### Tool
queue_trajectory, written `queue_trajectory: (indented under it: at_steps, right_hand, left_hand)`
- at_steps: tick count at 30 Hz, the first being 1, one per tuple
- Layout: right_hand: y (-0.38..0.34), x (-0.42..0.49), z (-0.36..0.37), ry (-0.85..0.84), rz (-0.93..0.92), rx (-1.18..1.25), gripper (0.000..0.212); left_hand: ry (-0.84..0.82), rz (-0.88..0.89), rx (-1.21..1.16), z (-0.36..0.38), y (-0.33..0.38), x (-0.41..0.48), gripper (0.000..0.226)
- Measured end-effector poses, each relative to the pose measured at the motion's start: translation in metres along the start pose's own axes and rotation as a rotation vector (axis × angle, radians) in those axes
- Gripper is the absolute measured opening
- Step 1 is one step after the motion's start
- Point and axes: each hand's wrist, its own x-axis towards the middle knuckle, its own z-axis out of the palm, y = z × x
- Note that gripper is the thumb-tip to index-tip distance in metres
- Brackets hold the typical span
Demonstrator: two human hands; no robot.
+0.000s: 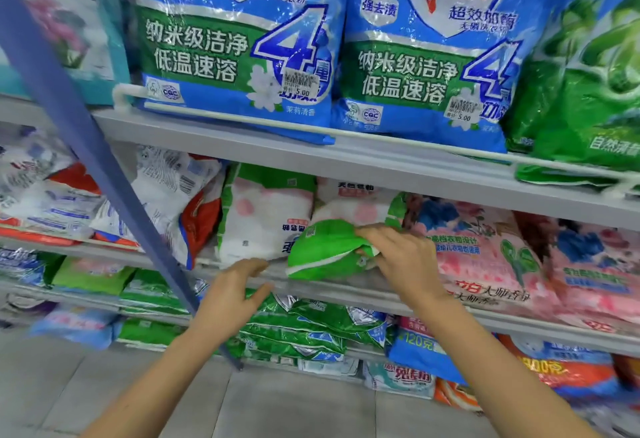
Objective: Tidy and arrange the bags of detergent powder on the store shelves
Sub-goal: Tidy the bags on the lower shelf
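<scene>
- The right hand [398, 252] reaches to the middle shelf [349, 288]; its fingers [372, 231] are curled over the folded top edge of a small green bag [318, 252], grasping it
- The small green bag lies tilted at the near edge of the middle shelf, its lower left end over the shelf lip; just behind it to the left leans a white bag with pink spots [266, 216] edged in green
- The left hand [235, 287] hovers in front of the shelf lip, left of and below the small green bag and apart from it; its fingers are released, loosely spread with the thumb apart, holding nothing
- Just right of the right hand, pink flowered bags [485, 257] lean along the same shelf; far to the left on it, white bags with red and blue print [166, 195] lie slumped
- On the upper shelf [277, 152] a large blue bag [235, 50] stands upright behind a white rail [242, 118]; a second blue bag [426, 67] stands just beside it on the right; each carries a price sticker [299, 86]; a large green bag [588, 98] stands further right
- On the lower shelf, shiny green bags [304, 327] lie flat below the hands
- A blue post [86, 147] slants across the left of the scene, down to the grey floor [104, 389]
</scene>
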Motion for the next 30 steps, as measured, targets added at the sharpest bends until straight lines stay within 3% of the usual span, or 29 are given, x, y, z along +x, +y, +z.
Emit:
queue_trajectory:
  at_steps: [3,7,10,13,15,17,20,22,23,25,30]
  right_hand:
    - [-0.007,0.013,-0.014,0.110,0.165,0.105,0.030]
    - [-0.021,0.020,-0.037,0.178,0.202,0.258,0.014]
    - [-0.029,0.025,-0.055,0.255,0.352,0.363,0.012]
    - [-0.039,0.031,-0.067,0.320,0.464,0.471,0.008]
    - [-0.045,0.034,-0.072,0.337,0.513,0.544,0.005]
    - [-0.049,0.037,-0.079,0.358,0.529,0.594,0.007]
    - [-0.049,0.043,-0.096,0.419,0.508,0.595,0.012]
    - [-0.047,0.050,-0.109,0.443,0.503,0.582,0.008]
    - [-0.046,0.053,-0.114,0.442,0.515,0.581,0.005]
    - [-0.039,0.055,-0.119,0.415,0.567,0.601,0.019]
    - [-0.038,0.041,-0.114,0.335,0.653,0.553,0.035]
  left_hand:
    - [-0.022,-0.027,-0.140,-0.001,-0.003,0.006,0.065]
    - [-0.277,0.017,-0.434,0.002,0.013,0.011,0.119]
    - [-0.437,0.057,-0.402,0.020,0.032,0.007,0.123]
    - [-0.345,-0.016,-0.393,0.040,0.062,-0.001,0.105]
    - [-0.159,-0.082,-0.558,0.041,0.086,-0.003,0.075]
    - [-0.046,-0.057,-0.735,0.033,0.108,0.000,0.059]
    - [0.006,-0.002,-0.869,0.016,0.124,0.004,0.056]
    - [0.025,0.071,-0.932,0.005,0.126,0.003,0.041]
    - [0.054,0.083,-0.944,-0.002,0.127,0.003,0.051]
    - [0.084,0.103,-0.961,-0.015,0.126,0.004,0.070]
    - [-0.036,0.058,-0.978,-0.041,0.118,-0.003,0.043]
